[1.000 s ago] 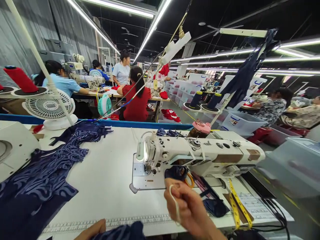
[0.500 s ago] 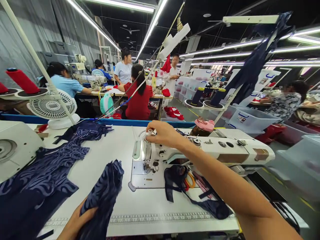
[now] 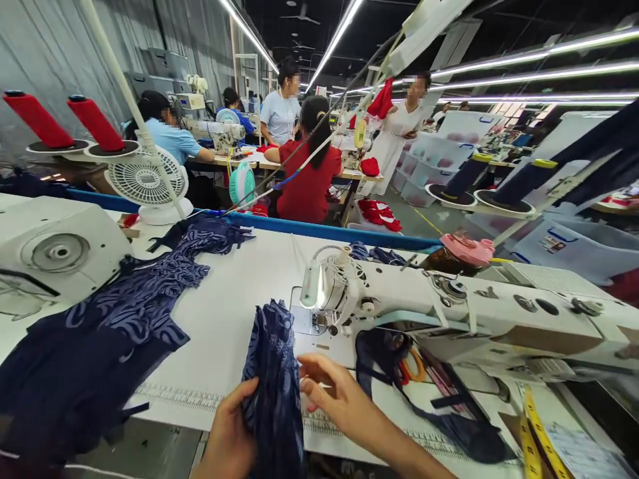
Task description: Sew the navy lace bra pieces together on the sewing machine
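Note:
My left hand [image 3: 227, 429] grips a bunched piece of navy patterned fabric [image 3: 273, 379] at the front edge of the white sewing table [image 3: 234, 313]. Beside it my right hand [image 3: 332, 396] touches the same piece from the right, fingers curled at its edge. Just beyond the fabric stands the white sewing machine [image 3: 449, 313], its needle end with the small lamp nearest my hands. Under the machine's arm lie orange-handled scissors [image 3: 412, 362] and dark fabric strips [image 3: 449, 419].
A heap of navy patterned fabric [image 3: 100, 332] covers the table's left side. Another machine [image 3: 54, 246], a white fan [image 3: 147, 183] and red thread cones [image 3: 94, 123] stand at the left. A yellow tape measure [image 3: 532, 439] hangs at the right. Several people work at tables behind.
My right hand has come down from the top of the machine head to the fabric piece. The left hand has lifted that piece closer to the machine. The camera has swung left.

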`<move>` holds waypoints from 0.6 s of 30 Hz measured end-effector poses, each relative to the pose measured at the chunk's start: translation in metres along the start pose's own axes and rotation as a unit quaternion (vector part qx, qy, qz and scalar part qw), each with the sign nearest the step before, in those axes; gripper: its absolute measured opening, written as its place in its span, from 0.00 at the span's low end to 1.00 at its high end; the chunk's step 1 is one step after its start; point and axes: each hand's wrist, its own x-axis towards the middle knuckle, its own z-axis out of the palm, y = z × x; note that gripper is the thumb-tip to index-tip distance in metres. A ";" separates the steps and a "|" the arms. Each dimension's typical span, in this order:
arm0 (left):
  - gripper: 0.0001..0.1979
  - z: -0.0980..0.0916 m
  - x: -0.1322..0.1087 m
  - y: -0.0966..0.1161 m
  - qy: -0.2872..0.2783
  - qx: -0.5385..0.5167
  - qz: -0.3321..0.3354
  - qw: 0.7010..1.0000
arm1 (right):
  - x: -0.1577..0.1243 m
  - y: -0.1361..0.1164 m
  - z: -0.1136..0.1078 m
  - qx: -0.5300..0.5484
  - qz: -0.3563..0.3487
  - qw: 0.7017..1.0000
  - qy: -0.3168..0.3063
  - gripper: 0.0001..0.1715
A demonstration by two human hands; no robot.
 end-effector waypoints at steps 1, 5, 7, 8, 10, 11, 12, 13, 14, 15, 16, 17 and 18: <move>0.21 0.003 0.001 -0.005 -0.004 0.011 -0.009 1.000 | 0.007 0.006 0.005 0.033 0.011 0.999 -0.006 0.25; 0.23 0.013 -0.002 -0.013 -0.070 0.057 0.019 0.996 | 0.024 0.004 0.008 0.097 -0.041 0.994 -0.001 0.24; 0.23 0.014 -0.006 -0.009 -0.097 0.060 0.044 0.992 | 0.024 -0.003 0.007 0.043 -0.039 0.998 0.027 0.20; 0.23 0.015 -0.009 -0.006 -0.102 0.060 0.044 0.992 | 0.022 -0.006 0.008 -0.002 -0.037 0.999 0.036 0.19; 0.24 0.016 -0.014 -0.001 -0.091 0.075 0.036 0.992 | 0.018 -0.010 0.010 -0.084 -0.040 0.995 0.042 0.21; 0.25 0.018 -0.016 0.000 -0.076 0.092 0.037 0.992 | 0.017 -0.012 0.011 -0.109 -0.044 0.992 0.038 0.23; 0.27 0.019 -0.017 0.001 -0.058 0.112 0.043 0.991 | 0.017 -0.012 0.012 -0.119 -0.047 0.991 0.032 0.25; 0.29 0.021 -0.016 0.001 -0.038 0.128 0.055 0.989 | 0.017 -0.013 0.012 -0.118 -0.050 0.991 0.031 0.27; 0.31 0.022 -0.015 0.001 -0.023 0.138 0.063 0.988 | 0.018 -0.012 0.011 -0.108 -0.050 0.992 0.033 0.28; 0.31 0.023 -0.013 0.001 -0.014 0.137 0.063 0.988 | 0.020 -0.011 0.010 -0.092 -0.047 0.994 0.035 0.28; 0.29 0.022 -0.011 0.001 -0.009 0.129 0.056 0.990 | 0.022 -0.010 0.007 -0.072 -0.042 0.996 0.035 0.27; 0.27 0.021 -0.009 0.001 -0.011 0.115 0.043 0.992 | 0.024 -0.008 0.005 -0.049 -0.036 0.998 0.034 0.26; 0.24 0.019 -0.007 0.001 -0.017 0.101 0.027 0.994 | 0.026 -0.005 0.001 -0.026 -0.029 0.999 0.030 0.25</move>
